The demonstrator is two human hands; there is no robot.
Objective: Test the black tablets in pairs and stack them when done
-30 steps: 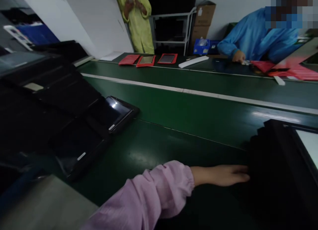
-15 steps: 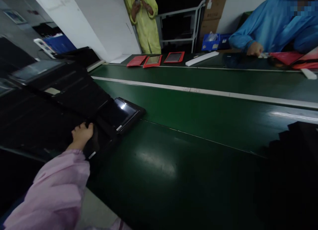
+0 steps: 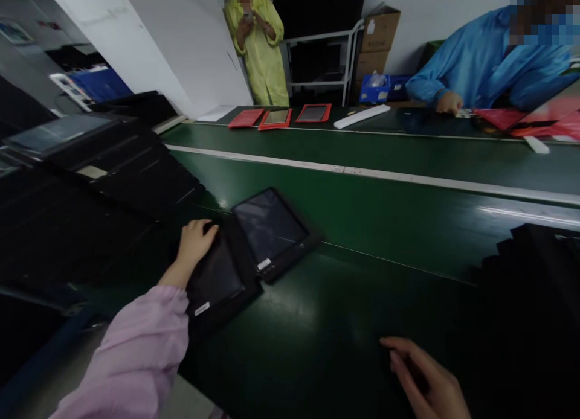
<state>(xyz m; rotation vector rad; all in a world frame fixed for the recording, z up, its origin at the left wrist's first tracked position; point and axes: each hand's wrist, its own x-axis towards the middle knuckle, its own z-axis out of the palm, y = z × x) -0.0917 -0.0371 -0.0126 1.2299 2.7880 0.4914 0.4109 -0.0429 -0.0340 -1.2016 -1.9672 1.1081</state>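
Dark green table (image 3: 353, 204) divided by one white strip (image 3: 389, 176), before one pale pillar (image 3: 190, 44). Opposite, two people: one in yellow (image 3: 260, 54), one in blue (image 3: 480, 66). Beyond, two stacked cardboard boxes (image 3: 380, 32). Left of centre on the table, two black-framed panels (image 3: 272, 226) close together. Left hand (image 3: 194, 244) at the nearer panel's (image 3: 220, 277) upper-left edge, cannot tell whether pinching; right hand (image 3: 428, 371) over bare green, thumb and forefinger slightly apart.
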